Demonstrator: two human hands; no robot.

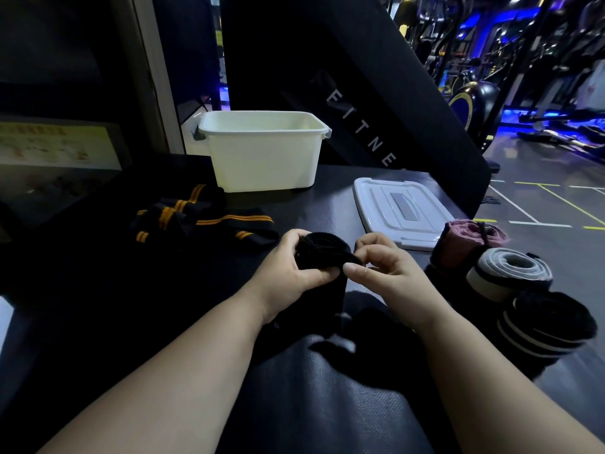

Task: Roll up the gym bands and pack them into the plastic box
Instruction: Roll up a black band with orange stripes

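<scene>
gripping a half-rolled black fabric gym band (pixel 322 253) at frame centre, left hand (pixel 288 273) curls round it; right hand (pixel 389 273) pinches its edge.

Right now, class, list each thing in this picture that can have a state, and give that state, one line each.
plastic box: upright, lid off
lid: flat beside the box
black band: partly rolled, tail hanging
orange-striped bands: unrolled, heaped
pink roll: rolled, not boxed
grey roll: rolled, not boxed
striped roll: rolled, not boxed
left hand: grips the black band
right hand: pinches the black band
</scene>
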